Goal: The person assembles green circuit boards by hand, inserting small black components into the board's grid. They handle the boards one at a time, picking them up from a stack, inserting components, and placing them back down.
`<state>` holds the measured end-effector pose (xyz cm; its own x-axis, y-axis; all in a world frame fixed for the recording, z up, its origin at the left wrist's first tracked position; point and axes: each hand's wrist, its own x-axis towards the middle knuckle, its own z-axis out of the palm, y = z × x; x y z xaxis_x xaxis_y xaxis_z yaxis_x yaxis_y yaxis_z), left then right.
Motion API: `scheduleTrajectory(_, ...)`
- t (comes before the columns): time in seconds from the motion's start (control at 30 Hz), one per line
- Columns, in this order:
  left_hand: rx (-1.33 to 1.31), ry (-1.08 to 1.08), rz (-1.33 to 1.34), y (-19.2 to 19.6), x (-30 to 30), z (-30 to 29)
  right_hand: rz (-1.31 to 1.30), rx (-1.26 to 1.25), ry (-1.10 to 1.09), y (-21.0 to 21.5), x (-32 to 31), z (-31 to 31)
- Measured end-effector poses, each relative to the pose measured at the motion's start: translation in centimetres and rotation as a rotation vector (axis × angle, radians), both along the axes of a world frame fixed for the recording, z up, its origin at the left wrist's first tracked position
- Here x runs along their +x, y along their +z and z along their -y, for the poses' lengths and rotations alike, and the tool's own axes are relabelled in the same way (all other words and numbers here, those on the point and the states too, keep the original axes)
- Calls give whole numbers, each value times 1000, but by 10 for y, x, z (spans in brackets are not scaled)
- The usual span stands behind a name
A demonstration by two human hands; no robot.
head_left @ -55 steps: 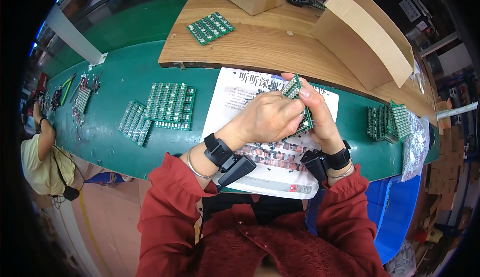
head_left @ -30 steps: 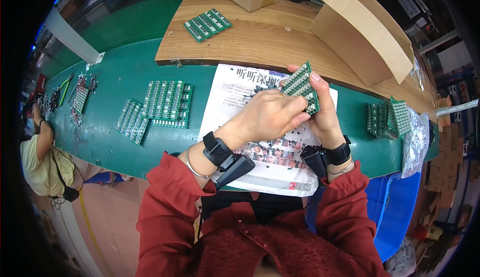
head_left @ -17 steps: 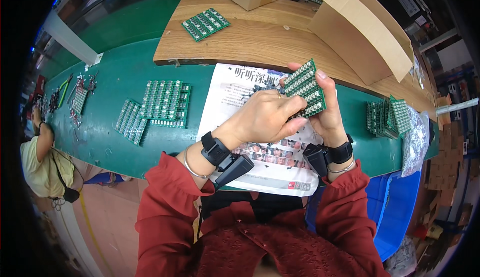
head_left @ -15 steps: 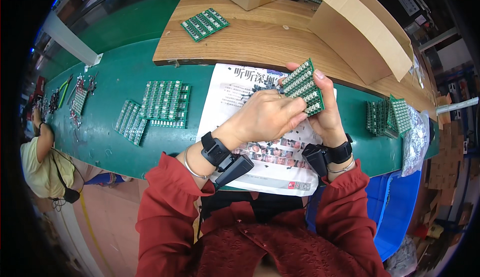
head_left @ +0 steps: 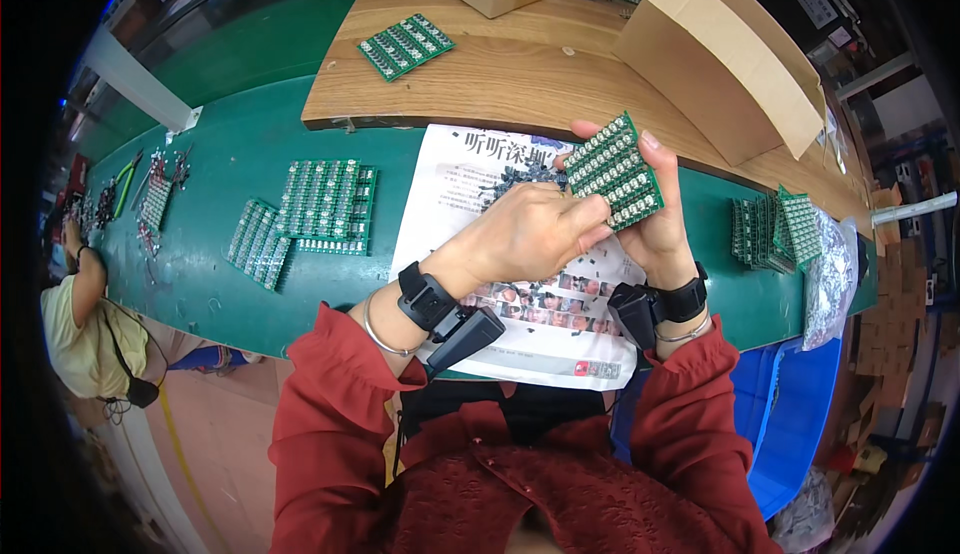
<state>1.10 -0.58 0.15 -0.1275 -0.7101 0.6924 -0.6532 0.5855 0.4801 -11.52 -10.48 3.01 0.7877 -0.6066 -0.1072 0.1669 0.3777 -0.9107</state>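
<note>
Circuit board (head_left: 613, 169), studded face tilted toward viewer, long axis slanting down rightward, right hand (head_left: 657, 237) gripping its edges, left hand (head_left: 532, 234) curled against it, grip unclear.

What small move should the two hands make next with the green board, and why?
Perhaps ease the left hand off the green board, just enough to show its lower left edge. That hand covers part of the edge, while the right hand grips the board from behind and could probably hold it alone. Dark bits lie on the newspaper.
</note>
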Motion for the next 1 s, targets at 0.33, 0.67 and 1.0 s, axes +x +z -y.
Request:
scheduleTrajectory(0.33,-2,17,64,-4,3,2,-10,11,-47,-4,-1,4)
scheduleTrajectory(0.67,87,63,12,9,7,-6,70,108,-86,3,-8,4)
scheduleTrajectory(1.0,77,84,93,2,7,-4,22,25,-142,-2,-11,10)
